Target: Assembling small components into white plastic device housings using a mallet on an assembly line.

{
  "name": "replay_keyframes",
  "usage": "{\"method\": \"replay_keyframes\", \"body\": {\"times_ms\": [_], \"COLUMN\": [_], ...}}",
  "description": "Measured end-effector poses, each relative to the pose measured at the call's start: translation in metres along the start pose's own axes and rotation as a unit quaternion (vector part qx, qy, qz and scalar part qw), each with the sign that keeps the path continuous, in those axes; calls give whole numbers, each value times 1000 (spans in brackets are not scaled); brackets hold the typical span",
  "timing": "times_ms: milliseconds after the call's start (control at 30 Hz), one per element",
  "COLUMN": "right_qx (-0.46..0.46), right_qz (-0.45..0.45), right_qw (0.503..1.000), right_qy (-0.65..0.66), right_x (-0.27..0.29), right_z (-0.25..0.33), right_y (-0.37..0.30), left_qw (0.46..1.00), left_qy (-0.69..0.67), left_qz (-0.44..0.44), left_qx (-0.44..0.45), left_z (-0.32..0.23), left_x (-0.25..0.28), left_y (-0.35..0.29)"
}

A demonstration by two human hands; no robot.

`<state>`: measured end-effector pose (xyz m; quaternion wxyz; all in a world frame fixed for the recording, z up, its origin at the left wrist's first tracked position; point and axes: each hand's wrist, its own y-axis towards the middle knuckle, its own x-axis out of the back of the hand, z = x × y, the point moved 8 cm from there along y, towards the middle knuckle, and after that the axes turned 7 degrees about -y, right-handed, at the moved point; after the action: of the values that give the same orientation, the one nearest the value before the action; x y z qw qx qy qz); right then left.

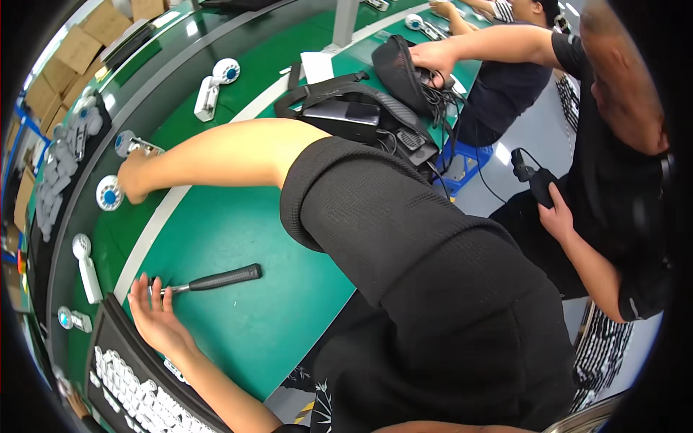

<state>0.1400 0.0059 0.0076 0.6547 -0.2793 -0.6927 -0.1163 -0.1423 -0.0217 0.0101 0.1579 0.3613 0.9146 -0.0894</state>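
At the far left of the green bench (238,238) a black tray (68,162) holds a heap of pale grey parts, and cardboard boxes (72,54) are stacked beyond it. Nearer the front edge another black tray (133,390) is packed with rows of small white pieces.

The person's left hand (155,317) lies low on the bench beside that front tray, palm up and fingers spread, gripping nothing; the fingertips just meet the metal tip of a screwdriver (216,279) with a black ribbed handle. The tool lies flat on the green mat, its handle pointing away to the right of the hand.

Further up, the right hand (133,177) (its arm reaches across from the black-sleeved shoulder) is stretched to the dark conveyor strip (155,76). It rests between two small white fan-like units with blue centres, one (110,193) just under it and another (130,142) just above; whether the fingers are closed on either I cannot tell from here. It is well apart from the screwdriver.

More such units lie along the strip: one (85,267) below, one (215,85) further along.

To the right, a black bag (346,108) with straps sits on the bench, and a co-worker in black holds a dark device (538,184).
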Motion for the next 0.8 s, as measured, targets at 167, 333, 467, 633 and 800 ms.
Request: {"method": "replay_keyframes", "body": {"times_ms": [167, 333, 467, 633, 800], "right_qx": [98, 167, 195, 120, 137], "right_qz": [-82, -8, -23, 23, -27], "right_qw": [981, 976, 960, 829, 803], "right_qy": [144, 140, 201, 545, 579], "right_x": [15, -7, 5, 25, 66], "right_z": [45, 87, 102, 97, 117], "right_y": [-37, -89, -122, -153, -157], "left_qw": [1000, 999, 999, 991, 985], "left_qy": [13, 23, 34, 88, -138], "left_qz": [-8, -26, -3, -3, 75], "left_qx": [4, 14, -6, -98, 69], "left_z": [-3, -3, -10, -20, -13], "left_x": [2, 7, 11, -6, -18], "left_y": [-5, -1, -4, -14, -19]}}
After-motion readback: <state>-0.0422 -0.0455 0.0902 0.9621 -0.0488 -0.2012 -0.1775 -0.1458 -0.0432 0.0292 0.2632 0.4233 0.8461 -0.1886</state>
